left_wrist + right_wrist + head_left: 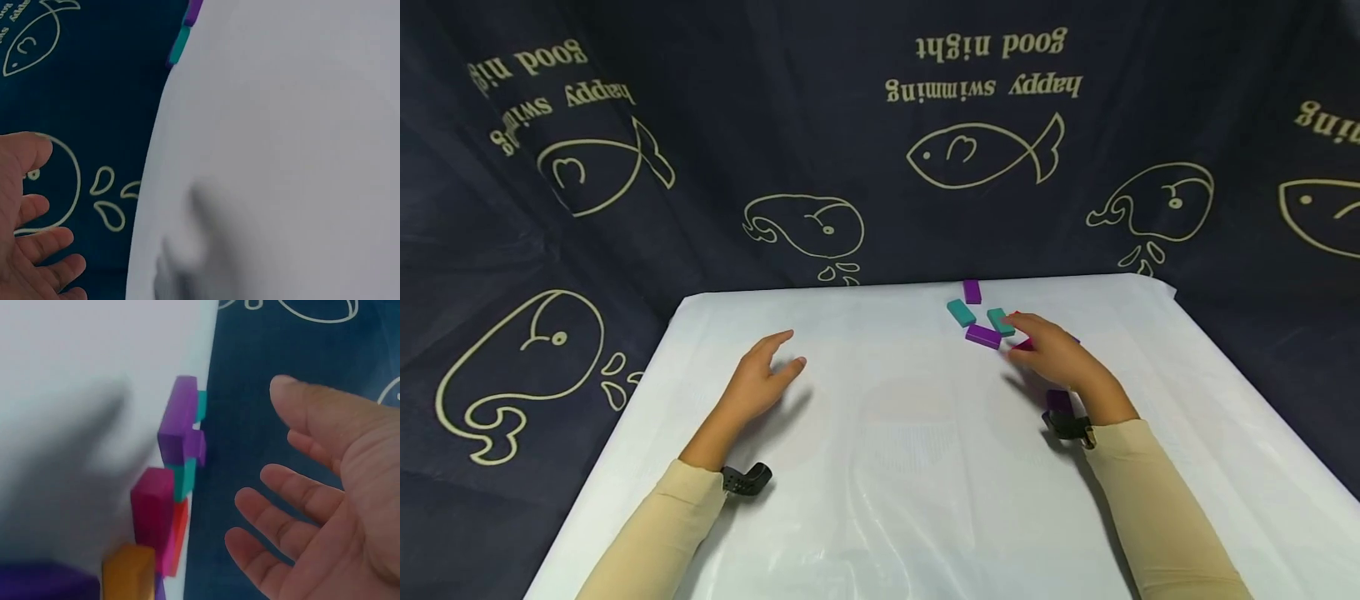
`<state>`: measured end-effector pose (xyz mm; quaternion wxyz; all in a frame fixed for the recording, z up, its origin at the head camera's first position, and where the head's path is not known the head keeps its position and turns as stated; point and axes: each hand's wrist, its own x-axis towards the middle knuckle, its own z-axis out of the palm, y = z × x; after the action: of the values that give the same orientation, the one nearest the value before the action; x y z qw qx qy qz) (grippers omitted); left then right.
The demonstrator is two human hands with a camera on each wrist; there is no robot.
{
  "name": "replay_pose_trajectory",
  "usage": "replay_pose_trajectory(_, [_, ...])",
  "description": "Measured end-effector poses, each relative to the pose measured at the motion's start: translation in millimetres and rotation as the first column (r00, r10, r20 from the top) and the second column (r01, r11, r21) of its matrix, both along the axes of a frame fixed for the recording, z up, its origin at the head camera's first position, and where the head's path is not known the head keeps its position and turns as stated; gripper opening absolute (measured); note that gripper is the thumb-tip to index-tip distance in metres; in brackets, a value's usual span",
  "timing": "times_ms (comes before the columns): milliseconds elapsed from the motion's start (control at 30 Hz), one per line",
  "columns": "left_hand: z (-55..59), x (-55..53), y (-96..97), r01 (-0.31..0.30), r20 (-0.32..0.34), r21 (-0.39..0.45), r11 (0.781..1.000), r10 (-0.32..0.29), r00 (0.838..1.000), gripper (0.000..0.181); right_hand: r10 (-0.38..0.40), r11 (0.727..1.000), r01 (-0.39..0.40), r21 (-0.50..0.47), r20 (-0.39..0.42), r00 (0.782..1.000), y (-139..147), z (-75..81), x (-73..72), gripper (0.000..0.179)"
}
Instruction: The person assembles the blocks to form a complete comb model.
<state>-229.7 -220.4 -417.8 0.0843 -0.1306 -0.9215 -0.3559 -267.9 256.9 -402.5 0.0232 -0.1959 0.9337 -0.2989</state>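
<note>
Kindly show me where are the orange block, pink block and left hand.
Orange block (128, 573), right wrist view, visible middle.
Pink block (152, 512), right wrist view, visible middle.
Left hand (756, 383), head view, middle of the hand.

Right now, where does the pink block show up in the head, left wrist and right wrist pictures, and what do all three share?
Head: the pink block is right of centre, partly hidden, below and right of a teal block.
Left wrist: not in it.
Right wrist: left of centre, lower half, just above the orange block.
Shared landmark: white tabletop.
</note>
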Motion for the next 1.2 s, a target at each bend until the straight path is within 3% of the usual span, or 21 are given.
replay_pose_trajectory(167, [-1.0, -13.5, 16.1, 0.021, 0.021, -0.002, 1.000, -0.021, 1.000, 0.057, 0.002, 1.000, -0.001, -0.014, 0.025, 1.000, -5, -6.1, -12.9, 0.057])
replay_pose_trajectory(467, [-2.7, -38.2, 56.7, 0.137, 0.029, -0.091, 0.986, -0.135, 0.990, 0.056, -0.020, 0.999, 0.023, -0.032, 0.096, 0.995, -13, -15.6, -29.5, 0.058])
replay_pose_trajectory(733, [-4.5, -54.5, 86.7, 0.214, 0.067, -0.145, 0.966, -0.206, 0.976, 0.055, -0.025, 1.000, 0.027, -0.016, 0.129, 0.991, -15, -22.7, -32.4, 0.056])
replay_pose_trajectory(1200, [-12.5, -73.6, 123.7, 0.258, 0.087, -0.231, 0.938, -0.244, 0.966, 0.051, -0.020, 0.999, 0.024, -0.041, 0.100, 0.995, -18, -23.3, -30.5, 0.055])
